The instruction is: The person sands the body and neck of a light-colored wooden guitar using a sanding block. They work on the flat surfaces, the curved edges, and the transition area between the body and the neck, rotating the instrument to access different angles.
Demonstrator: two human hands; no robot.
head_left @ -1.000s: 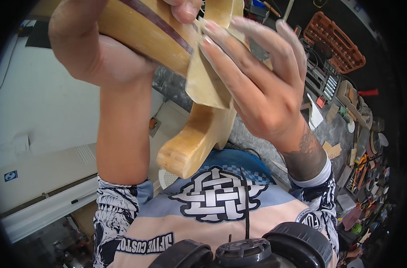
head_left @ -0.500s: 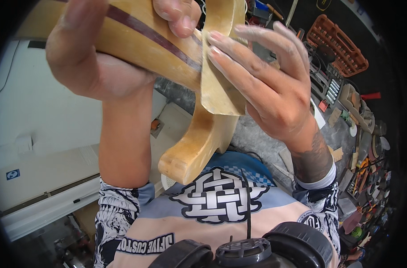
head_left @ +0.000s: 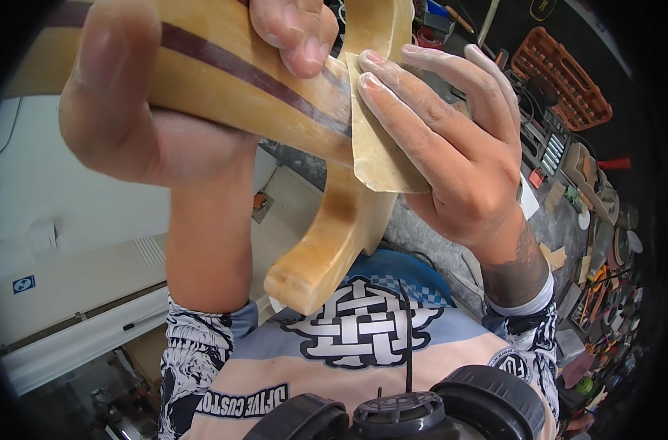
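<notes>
Sanding, most likely, across a striped wooden piece (head_left: 275, 110), guitar-like and held up in front of the shirt (head_left: 312, 367).
Clamped around it with the left hand (head_left: 176, 143); closed on a tan sheet (head_left: 381, 150), apparently abrasive, with the right hand (head_left: 466, 161), two fingers flat on top and thumb out of sight; pressed to the wood where the dark stripe (head_left: 268, 83) ends, near the curved horn (head_left: 312, 257). Probably calling next for a steady left grip and light, even strokes.

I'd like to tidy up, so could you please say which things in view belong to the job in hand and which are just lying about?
In use:
wooden piece with dark stripe, in the left hand
tan sheet, under the right hand

Apparently lying about:
orange case
row of silver cylinders
</notes>
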